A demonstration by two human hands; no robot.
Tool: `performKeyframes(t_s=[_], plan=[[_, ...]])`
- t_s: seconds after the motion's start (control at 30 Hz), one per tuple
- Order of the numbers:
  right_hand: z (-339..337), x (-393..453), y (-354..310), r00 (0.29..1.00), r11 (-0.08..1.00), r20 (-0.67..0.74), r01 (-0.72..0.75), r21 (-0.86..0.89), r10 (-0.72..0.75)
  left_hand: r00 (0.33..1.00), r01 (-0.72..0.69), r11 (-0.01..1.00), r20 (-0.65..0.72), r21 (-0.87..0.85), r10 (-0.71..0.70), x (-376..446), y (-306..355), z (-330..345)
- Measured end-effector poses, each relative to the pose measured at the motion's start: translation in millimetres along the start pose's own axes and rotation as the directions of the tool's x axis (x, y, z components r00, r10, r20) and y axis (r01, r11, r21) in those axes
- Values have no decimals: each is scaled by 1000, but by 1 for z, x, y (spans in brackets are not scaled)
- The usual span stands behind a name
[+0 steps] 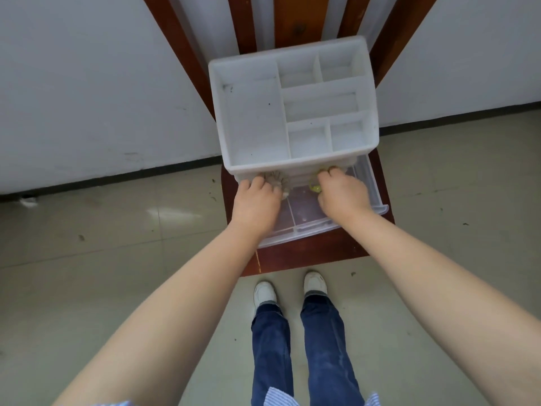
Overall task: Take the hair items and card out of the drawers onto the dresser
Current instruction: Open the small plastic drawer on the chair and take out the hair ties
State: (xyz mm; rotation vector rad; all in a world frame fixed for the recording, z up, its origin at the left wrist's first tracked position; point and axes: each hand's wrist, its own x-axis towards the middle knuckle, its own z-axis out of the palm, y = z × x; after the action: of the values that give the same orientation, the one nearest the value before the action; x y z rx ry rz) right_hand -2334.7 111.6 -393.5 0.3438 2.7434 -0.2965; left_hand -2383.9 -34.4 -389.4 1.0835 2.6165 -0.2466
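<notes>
Step in hand: pulling hair items out of the open clear drawer (pixel 371 200) of the white organizer (pixel 292 112), which sits on the dark wooden surface (pixel 310 256).

Left hand (pixel 257 203) is inside the drawer's left part, fingers curled down onto a fluffy beige hair item (pixel 278 178) at the back; looks closed around it, though the fingertips are hidden.

Right hand (pixel 342 194) is in the drawer's right part, fingers pinched onto a yellow-green hair item (pixel 314 187) just under the organizer's front lip.

Both items are in the drawer, not lifted yet. No card visible. The organizer's top compartments look empty.

Next move, by judgement: lift both hands up and back, clear of the lip, then set the items on the wood beside the organizer.
</notes>
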Motion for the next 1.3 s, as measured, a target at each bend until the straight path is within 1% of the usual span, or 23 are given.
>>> performKeyframes(t_s=[0.07, 0.1, 0.17, 0.2, 0.23, 0.27, 0.3, 0.33, 0.37, 0.4, 0.43, 0.5, 0.57, 0.63, 0.77, 0.87, 0.93, 1.0, 1.07, 1.13, 1.17, 1.23, 1.3], plan=[[-7, -19, 3, 997, 989, -51, 62, 137, -55, 989, -24, 999, -147, -24, 20, -13, 0, -12], [-12, -34, 2, 990, 971, -85, 129, 201, -114, 975, -38, 997, -220, -69, 22, -22, 0, -14], [-15, -70, 0, 965, 922, -102, 261, 287, -241, 961, -86, 979, -275, -187, 32, -43, 4, -13], [-10, -85, -1, 955, 908, -60, 295, 298, -290, 949, -121, 967, -311, -222, 47, -54, 5, -10], [-2, -96, -2, 953, 917, 61, 265, 298, -295, 942, -147, 956, -332, -253, 57, -65, 6, -8], [7, -102, -1, 948, 940, 185, 202, 274, -258, 941, -151, 948, -333, -281, 51, -75, 6, -6], [17, -102, 1, 941, 953, 279, 113, 282, -194, 947, -139, 943, -320, -303, 36, -83, 7, -4], [24, -100, 2, 938, 947, 328, 1, 323, -113, 951, -121, 942, -309, -314, 19, -90, 7, -2], [29, -95, 2, 943, 923, 331, -86, 374, -46, 950, -106, 943, -314, -316, 2, -96, 7, 0], [29, -89, 0, 953, 898, 304, -134, 418, 1, 943, -92, 943, -332, -319, -20, -100, 6, 2], [28, -81, -5, 968, 880, 249, -150, 450, 38, 935, -77, 941, -351, -328, -46, -103, 5, 2], [23, -66, -15, 987, 863, 147, -124, 489, 59, 909, -42, 929, -401, -367, -117, -106, 0, -2], [14, -50, -28, 997, 855, 75, -64, 515, 30, 883, 9, 911, -425, -412, -201, -108, -4, -8], [4, -30, -38, 996, 853, 85, -55, 519, 13, 876, 42, 905, -420, -424, -237, -107, -9, -17], [-13, 8, -48, 984, 795, 155, -165, 583, 90, 883, 86, 911, -392, -402, -257, -95, -21, -32], [-15, 6, -40, 985, 823, 164, -140, 551, 58, 882, 104, 910, -386, -403, -271, -86, -25, -43], [-19, -9, -28, 986, 852, 164, -119, 510, 39, 900, 58, 918, -377, -392, -218, -80, -23, -53], [-27, -22, -14, 987, 894, 161, -95, 437, 26, 911, -32, 938, -396, -345, -114, -71, -21, -67], [-45, -35, 2, 990, 933, 130, -102, 346, 60, 924, -110, 953, -383, -282, -7, -59, -17, -89], [-70, -52, 16, 991, 955, 64, -131, 266, 118, 937, -173, 953, -339, -248, 82, -47, -10, -117], [-85, -63, 22, 989, 962, 15, -145, 230, 146, 931, -217, 947, -341, -238, 128, -41, -4, -131], [-115, -88, 33, 972, 965, -101, -190, 181, 210, 904, -313, 926, -366, -212, 221, -29, 13, -160], [-145, -122, 46, 930, 947, -210, -269, 173, 302, 872, -408, 896, -366, -173, 326, -19, 41, -185]])
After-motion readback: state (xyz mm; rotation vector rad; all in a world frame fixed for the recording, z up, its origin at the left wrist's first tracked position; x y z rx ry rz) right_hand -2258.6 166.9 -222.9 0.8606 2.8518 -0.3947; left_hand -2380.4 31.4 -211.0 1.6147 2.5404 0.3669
